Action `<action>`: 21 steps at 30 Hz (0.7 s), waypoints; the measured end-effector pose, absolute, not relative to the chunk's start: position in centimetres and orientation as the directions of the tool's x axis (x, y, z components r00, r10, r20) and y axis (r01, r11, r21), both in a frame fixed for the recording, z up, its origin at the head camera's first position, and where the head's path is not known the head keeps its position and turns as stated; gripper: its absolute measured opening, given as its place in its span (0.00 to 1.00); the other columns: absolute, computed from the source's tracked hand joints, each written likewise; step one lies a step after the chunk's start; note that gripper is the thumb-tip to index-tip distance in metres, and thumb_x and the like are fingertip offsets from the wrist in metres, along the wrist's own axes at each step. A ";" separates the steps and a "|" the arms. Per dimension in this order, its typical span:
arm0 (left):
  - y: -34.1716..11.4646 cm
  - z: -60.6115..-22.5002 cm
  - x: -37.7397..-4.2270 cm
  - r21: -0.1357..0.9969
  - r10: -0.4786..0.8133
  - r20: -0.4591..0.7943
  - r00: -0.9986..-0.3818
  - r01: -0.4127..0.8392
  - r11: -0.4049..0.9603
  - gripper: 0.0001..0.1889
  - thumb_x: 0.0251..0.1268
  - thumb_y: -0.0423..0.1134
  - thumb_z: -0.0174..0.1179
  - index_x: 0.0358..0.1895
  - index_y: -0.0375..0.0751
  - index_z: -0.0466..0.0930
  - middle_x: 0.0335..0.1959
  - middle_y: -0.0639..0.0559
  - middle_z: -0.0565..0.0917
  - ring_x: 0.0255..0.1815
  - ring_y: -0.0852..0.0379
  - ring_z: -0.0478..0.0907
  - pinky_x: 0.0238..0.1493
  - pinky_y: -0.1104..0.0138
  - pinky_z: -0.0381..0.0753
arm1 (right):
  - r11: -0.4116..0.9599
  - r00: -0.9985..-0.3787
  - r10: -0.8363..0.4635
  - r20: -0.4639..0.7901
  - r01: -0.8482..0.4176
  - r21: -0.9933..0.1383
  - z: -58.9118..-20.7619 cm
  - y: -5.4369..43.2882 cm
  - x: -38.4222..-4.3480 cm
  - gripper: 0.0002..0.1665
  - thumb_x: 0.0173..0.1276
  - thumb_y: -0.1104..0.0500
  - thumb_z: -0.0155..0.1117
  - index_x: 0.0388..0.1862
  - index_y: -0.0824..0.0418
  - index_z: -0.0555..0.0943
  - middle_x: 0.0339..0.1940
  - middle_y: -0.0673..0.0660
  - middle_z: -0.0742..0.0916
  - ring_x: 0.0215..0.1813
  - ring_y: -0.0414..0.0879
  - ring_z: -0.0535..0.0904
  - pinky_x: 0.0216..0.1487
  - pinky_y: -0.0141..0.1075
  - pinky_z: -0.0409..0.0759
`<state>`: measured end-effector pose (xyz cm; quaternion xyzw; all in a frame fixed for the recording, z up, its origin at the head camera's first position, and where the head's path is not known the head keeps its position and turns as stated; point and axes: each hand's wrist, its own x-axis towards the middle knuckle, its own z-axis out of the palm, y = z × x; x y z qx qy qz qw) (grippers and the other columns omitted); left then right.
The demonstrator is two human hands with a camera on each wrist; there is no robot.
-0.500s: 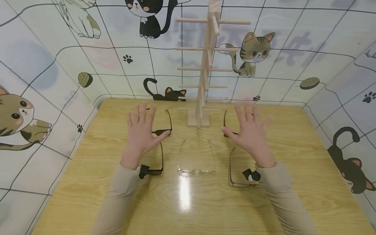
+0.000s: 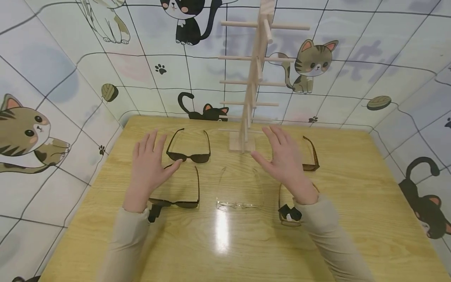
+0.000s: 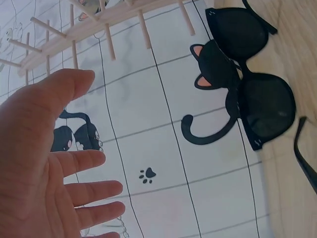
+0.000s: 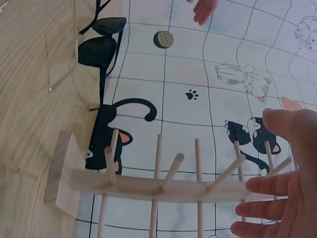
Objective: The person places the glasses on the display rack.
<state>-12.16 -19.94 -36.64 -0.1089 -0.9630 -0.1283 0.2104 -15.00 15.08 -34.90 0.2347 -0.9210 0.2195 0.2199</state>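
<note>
My left hand point(image 2: 148, 172) hovers over the left of the table with fingers straight and spread, holding nothing. Just right of its fingers lie dark sunglasses point(image 2: 199, 158); a second dark pair point(image 2: 186, 204) sits nearer, partly behind the hand and wrist. Above the right side is my right hand point(image 2: 287, 166), fingers extended and empty. It partly hides brown-framed glasses point(image 2: 311, 167) and thin-framed glasses point(image 2: 290, 224). Between the hands are clear eyeglasses with thin rims point(image 2: 239, 205). In the right wrist view, the right hand point(image 4: 277, 198) appears beside the wooden peg rack point(image 4: 148, 186).
The tall wooden rack point(image 2: 250, 82) stands upright at the table's back middle, its pegs sticking out to both sides and forward. Behind and beside the wooden table point(image 2: 246, 254) hang cat-printed wall coverings point(image 2: 141, 78). Each wrist carries a small black camera.
Both hands have shifted left in the head view, uncovering the back-left sunglasses and part of the brown-framed glasses. The head view has turned slightly. All the glasses stay where they lay.
</note>
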 end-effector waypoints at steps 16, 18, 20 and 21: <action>-24.0 -38.7 -9.8 0.230 0.161 0.503 -0.849 0.311 0.922 0.22 0.51 0.34 0.66 0.49 0.25 0.76 0.52 0.26 0.74 0.55 0.30 0.67 0.55 0.41 0.67 | 0.581 -0.740 -0.423 0.523 -0.664 -0.471 -36.2 9.2 -14.2 0.25 0.64 0.57 0.65 0.56 0.70 0.74 0.52 0.66 0.81 0.56 0.58 0.74 0.55 0.49 0.75; -24.3 -39.0 -9.4 0.235 0.164 0.501 -0.850 0.316 0.919 0.21 0.50 0.33 0.66 0.48 0.24 0.76 0.50 0.26 0.75 0.54 0.30 0.69 0.53 0.41 0.68 | 0.573 -0.745 -0.443 0.499 -0.663 -0.481 -36.4 8.4 -14.0 0.24 0.64 0.58 0.64 0.56 0.70 0.75 0.51 0.65 0.81 0.56 0.57 0.75 0.56 0.48 0.75; -24.6 -39.4 -9.1 0.234 0.167 0.497 -0.852 0.317 0.919 0.21 0.50 0.32 0.67 0.47 0.23 0.77 0.49 0.26 0.76 0.52 0.30 0.70 0.52 0.41 0.70 | 0.577 -0.751 -0.461 0.473 -0.659 -0.483 -36.7 7.7 -13.8 0.24 0.64 0.58 0.64 0.55 0.70 0.75 0.51 0.64 0.82 0.55 0.57 0.76 0.56 0.47 0.76; -24.7 -39.6 -9.0 0.231 0.170 0.496 -0.852 0.318 0.919 0.20 0.50 0.31 0.67 0.47 0.23 0.77 0.48 0.26 0.76 0.52 0.30 0.70 0.51 0.41 0.70 | 0.577 -0.753 -0.468 0.461 -0.656 -0.486 -36.9 7.3 -13.7 0.23 0.64 0.58 0.64 0.55 0.70 0.75 0.51 0.64 0.82 0.55 0.56 0.76 0.56 0.47 0.75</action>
